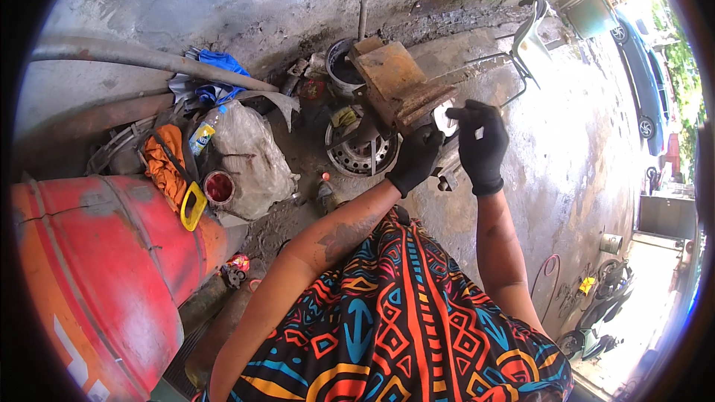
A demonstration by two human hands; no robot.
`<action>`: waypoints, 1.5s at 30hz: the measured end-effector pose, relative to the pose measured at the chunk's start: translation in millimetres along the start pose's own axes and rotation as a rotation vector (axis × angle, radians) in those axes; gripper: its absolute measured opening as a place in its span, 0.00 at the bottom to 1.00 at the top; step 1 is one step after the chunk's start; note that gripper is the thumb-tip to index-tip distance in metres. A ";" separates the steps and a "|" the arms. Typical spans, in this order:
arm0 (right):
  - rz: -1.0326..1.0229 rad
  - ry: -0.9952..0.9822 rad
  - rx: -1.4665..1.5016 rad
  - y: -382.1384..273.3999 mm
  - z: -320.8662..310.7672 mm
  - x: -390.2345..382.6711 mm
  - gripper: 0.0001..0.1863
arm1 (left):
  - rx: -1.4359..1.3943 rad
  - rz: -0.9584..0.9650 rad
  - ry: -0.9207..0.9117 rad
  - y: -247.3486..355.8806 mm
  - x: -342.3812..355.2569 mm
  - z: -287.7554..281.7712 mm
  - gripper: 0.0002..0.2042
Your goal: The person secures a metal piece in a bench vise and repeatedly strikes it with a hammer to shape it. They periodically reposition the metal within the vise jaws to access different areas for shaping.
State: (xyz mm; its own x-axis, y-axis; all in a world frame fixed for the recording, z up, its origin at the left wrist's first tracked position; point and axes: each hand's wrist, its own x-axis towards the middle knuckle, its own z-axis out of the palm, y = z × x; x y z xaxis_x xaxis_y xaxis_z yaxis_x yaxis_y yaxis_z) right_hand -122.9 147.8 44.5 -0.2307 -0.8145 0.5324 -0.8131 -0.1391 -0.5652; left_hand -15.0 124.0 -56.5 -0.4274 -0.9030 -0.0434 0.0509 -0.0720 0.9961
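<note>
Both of my hands wear black gloves and work close together in front of a rusty metal stand (pixel 389 74) with a flat, brownish top. My left hand (pixel 415 161) is closed at the stand's near edge, by a bright white piece (pixel 445 117) whose kind I cannot make out. Just right of that piece, my right hand (pixel 482 143) has its fingers curled in a pinch, the index finger reaching left towards it. What either hand grips is hidden by the gloves and washed out by glare. A small metal part (pixel 447 181) shows below, between my wrists.
A steel wheel rim (pixel 361 150) lies below the stand, near a bucket (pixel 344 67) and a shovel handle (pixel 363 7). Left are a red drum (pixel 97 253), a yellow-handled saw (pixel 194 207), a plastic sack (pixel 253 152) and a bottle (pixel 205 132). A chair (pixel 527 41) stands beyond, far right.
</note>
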 end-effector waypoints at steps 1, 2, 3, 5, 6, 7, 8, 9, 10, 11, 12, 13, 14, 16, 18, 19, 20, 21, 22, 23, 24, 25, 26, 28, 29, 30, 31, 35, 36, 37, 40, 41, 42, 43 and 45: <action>-0.042 0.058 -0.025 -2.8 -0.9 1.9 0.05 | 0.021 -0.012 0.006 -1.1 -0.1 -1.9 0.15; -0.053 0.037 -0.012 -0.5 -1.6 2.3 0.06 | 0.037 -0.021 0.002 5.3 -0.5 -2.8 0.15; 0.035 -0.041 0.051 3.8 0.4 1.1 0.05 | 0.053 -0.030 -0.003 9.3 -0.7 -2.7 0.15; 0.205 -0.204 0.183 10.1 6.2 -0.8 0.05 | 0.434 0.448 0.096 -25.6 6.7 1.7 0.15; 0.141 -0.158 0.091 10.3 6.1 -1.0 0.05 | 0.627 0.687 0.151 -26.3 10.2 -0.1 0.15; 0.101 -0.109 0.075 8.3 6.0 0.0 0.06 | 0.423 0.437 0.084 -26.7 10.0 0.7 0.15; 0.071 -0.058 0.058 6.0 5.0 -1.5 0.06 | 0.218 0.182 0.011 -6.0 3.7 -1.4 0.14; 0.037 -0.007 0.037 3.2 3.5 -2.1 0.07 | 0.009 -0.070 -0.060 7.3 -0.4 -2.8 0.14; -0.158 -0.159 0.056 28.3 4.4 -4.7 0.09 | 0.024 0.042 -0.026 2.4 -0.6 -0.5 0.14; 0.185 -0.205 0.190 5.6 6.0 -2.1 0.12 | 0.040 0.156 0.013 0.0 1.9 0.1 0.14; 0.106 -0.196 0.129 9.7 4.8 -2.9 0.13 | 0.057 0.271 0.051 -2.6 3.7 0.2 0.13; 0.026 -0.186 0.068 13.9 3.7 -3.5 0.14 | 0.048 0.161 0.012 -5.6 3.7 -0.5 0.13; 0.069 -0.191 0.093 13.7 3.0 -4.8 0.14 | 0.036 0.046 -0.030 1.7 0.6 -2.3 0.13; 0.155 -0.200 0.142 11.6 0.7 -5.9 0.13 | -0.029 0.038 -0.018 4.4 -1.0 0.2 0.13; 0.124 -0.233 0.076 6.7 -1.4 -0.5 0.13 | -0.135 0.257 0.088 3.5 1.4 4.7 0.13; 0.108 -0.250 0.043 4.2 -2.4 1.7 0.13 | -0.082 0.219 0.053 1.9 1.4 3.2 0.14; 0.142 -0.233 0.076 3.1 -3.3 2.6 0.11 | -0.030 0.179 0.018 1.3 1.2 1.1 0.14; 0.176 -0.215 0.109 2.1 -3.9 3.0 0.10 | 0.022 0.139 -0.017 0.7 1.1 -0.8 0.14; 0.210 -0.198 0.143 1.1 -4.5 3.5 0.09 | 0.038 0.110 -0.026 0.2 1.1 -2.3 0.14; 0.246 -0.180 0.173 -0.1 -6.0 3.5 0.08 | 0.052 0.079 -0.037 0.1 0.5 -2.8 0.14; 0.276 -0.189 0.193 -2.5 -6.0 6.3 0.09 | 0.066 0.049 -0.048 0.1 0.1 -2.7 0.14; 0.249 -0.209 0.183 3.4 -4.6 5.0 0.10 | 0.047 0.084 -0.038 -1.8 0.1 -1.9 0.14; 0.221 -0.228 0.174 9.8 -2.6 3.9 0.11 | 0.028 0.120 -0.027 -2.9 0.9 -1.5 0.14; 0.221 -0.244 0.174 17.9 -1.1 -0.3 0.12 | -0.020 0.161 -0.020 -5.0 0.8 0.3 0.14; 0.250 -0.243 0.183 17.5 -0.7 -1.9 0.13 | -0.049 0.165 -0.022 -4.3 -0.4 0.8 0.13; 0.279 -0.241 0.192 17.5 -0.3 -2.9 0.13 | -0.078 0.169 -0.024 -3.4 -1.1 1.1 0.13; 0.254 -0.251 0.180 19.0 -0.5 -3.3 0.14 | -0.056 0.182 -0.025 -5.8 0.1 1.3 0.13; 0.239 -0.280 0.155 15.0 -2.2 -2.0 0.17 | -0.060 0.228 0.015 -6.8 0.2 1.7 0.12; 0.257 -0.284 0.153 13.0 -2.7 -1.5 0.18 | -0.086 0.238 0.035 -3.4 -0.8 2.0 0.12; 0.260 -0.293 0.173 14.3 -2.9 -1.9 0.19 | -0.063 0.253 0.037 -5.0 0.0 2.4 0.11; 0.308 -0.270 0.273 17.7 -5.3 -1.0 0.21 | -0.074 0.254 0.041 -5.6 2.1 2.9 0.11; 0.356 -0.230 0.334 17.2 -6.9 -1.3 0.21 | -0.126 0.219 0.039 1.3 -0.8 2.9 0.11; 0.404 -0.189 0.395 16.7 -9.3 -0.9 0.21 | -0.179 0.183 0.037 7.6 -2.7 2.4 0.11; 0.273 -0.264 0.233 16.3 -15.7 3.6 0.22 | -0.122 0.105 0.024 11.0 -3.1 0.4 0.11; 0.008 -0.404 -0.099 11.1 -33.0 17.7 0.24 | -0.011 -0.045 -0.007 15.8 -3.0 -4.4 0.11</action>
State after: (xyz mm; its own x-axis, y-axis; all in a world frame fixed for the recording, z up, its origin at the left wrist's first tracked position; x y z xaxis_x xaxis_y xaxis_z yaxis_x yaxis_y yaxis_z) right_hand -153.6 150.4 68.5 -0.0251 -0.9735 0.2272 -0.8644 -0.0930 -0.4941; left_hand -8.9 123.7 -41.0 -0.4361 -0.8957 -0.0872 0.0417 -0.1170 0.9923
